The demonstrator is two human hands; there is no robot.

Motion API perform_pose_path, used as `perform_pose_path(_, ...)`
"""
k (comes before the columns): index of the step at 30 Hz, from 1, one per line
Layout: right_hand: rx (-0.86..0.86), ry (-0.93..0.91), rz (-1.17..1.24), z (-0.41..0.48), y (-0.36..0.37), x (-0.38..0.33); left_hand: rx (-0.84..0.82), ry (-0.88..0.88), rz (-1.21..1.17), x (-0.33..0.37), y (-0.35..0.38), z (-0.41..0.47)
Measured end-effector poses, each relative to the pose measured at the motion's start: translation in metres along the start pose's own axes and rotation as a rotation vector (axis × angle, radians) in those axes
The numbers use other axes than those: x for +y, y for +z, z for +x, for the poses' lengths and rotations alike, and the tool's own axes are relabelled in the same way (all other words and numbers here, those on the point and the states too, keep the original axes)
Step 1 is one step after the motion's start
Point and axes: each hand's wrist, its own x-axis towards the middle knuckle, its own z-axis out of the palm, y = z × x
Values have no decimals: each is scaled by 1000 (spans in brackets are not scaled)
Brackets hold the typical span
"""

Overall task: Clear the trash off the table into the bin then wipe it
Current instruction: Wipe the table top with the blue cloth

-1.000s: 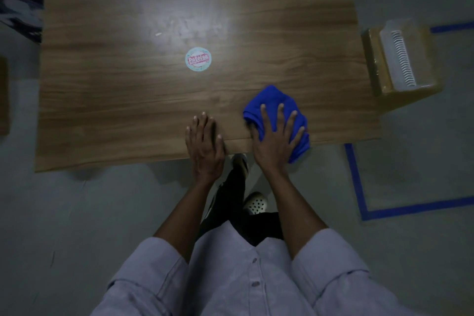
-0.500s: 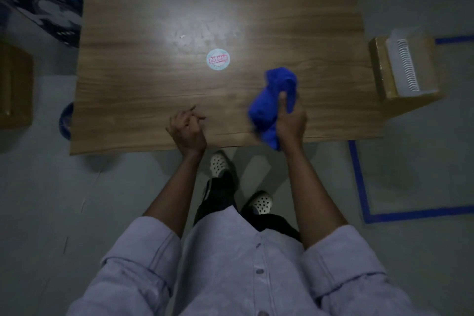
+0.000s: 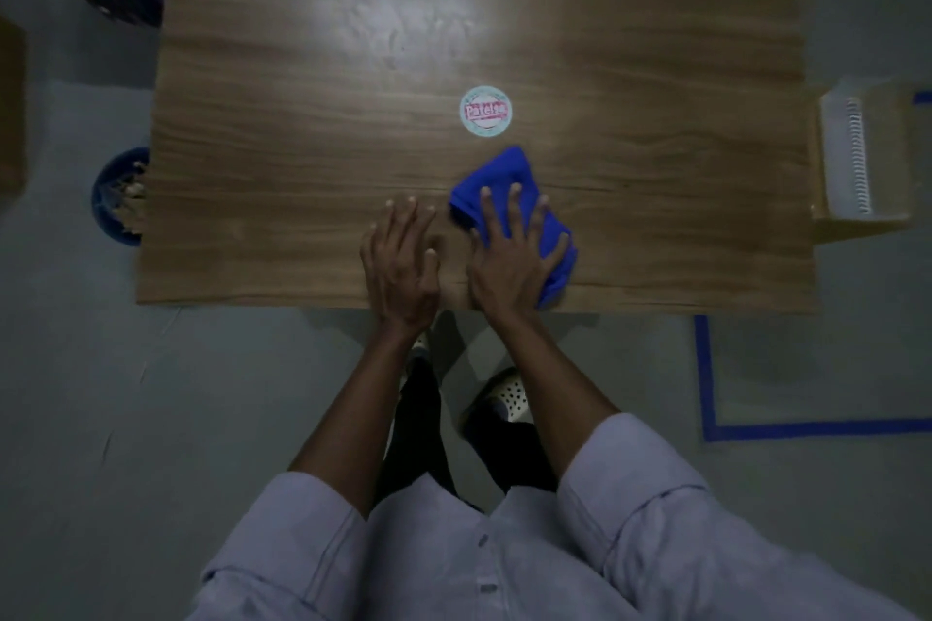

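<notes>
Pressing down with straight, spread fingers, the right hand lies flat on the blue cloth and covers its near half. No finger curls round the fabric. The palm's weight goes into the cloth, which suits pushing it across a surface rather than lifting it. The cloth is bunched, not folded, and sits near the front edge of the table, with a corner reaching almost to that edge.

Just beside it, the left hand rests palm down on the bare wood, fingers straight and holding nothing. It probably steadies the person as they lean over the table.

A little beyond the cloth lies a round sticker with pink lettering. It looks stuck flat to the wood, so I take it for a label and not for trash. No loose rubbish shows on the tabletop, so the clearing step seems done and the wiping is in hand. A pale glare on the far middle of the table shows smears there that call for a pass.

The blue bin stands on the floor at the table's left edge, partly hidden under it, with something pale inside. A cardboard box holding a spiral-bound pad stands off the right end. Blue tape marks the floor below it.
</notes>
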Motion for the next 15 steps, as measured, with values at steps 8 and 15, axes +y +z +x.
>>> perform_pose_path(8, -58, -355, -83, -51, -22, -22, 25, -85, -75, -15, -22, -8)
perform_pose_path(15, -4, 16, 18, -16, -25, 68, -102, 3, -27, -14, -29, 7)
